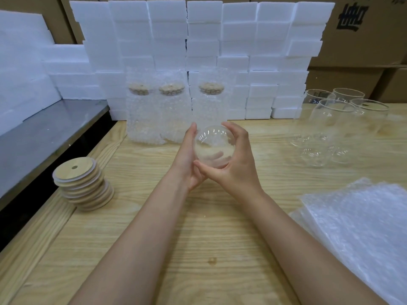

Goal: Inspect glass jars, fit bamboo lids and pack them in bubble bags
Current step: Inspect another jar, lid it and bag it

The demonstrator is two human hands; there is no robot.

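the left hand (187, 164) and right hand (237, 168) are gripping the jar (211, 139) end-on, lids (83, 183) lying nearer the left hand.

Glass jar (213, 146), in the grip: clear glass, smooth, glossy, bright highlights.
Table (198, 238), under the grip: pale wood, grained, matt.
Lid stack (83, 183), left of the grip: light bamboo, smooth, matt.
Packed jars (167, 111), just beyond the grip: translucent bubbled plastic.
Bubble bags (361, 227), right of the grip: same plastic, faint sheen.
Foam blocks (198, 40), far beyond: white, matt.
Shelf (44, 137), far left: grey metal, dull sheen.
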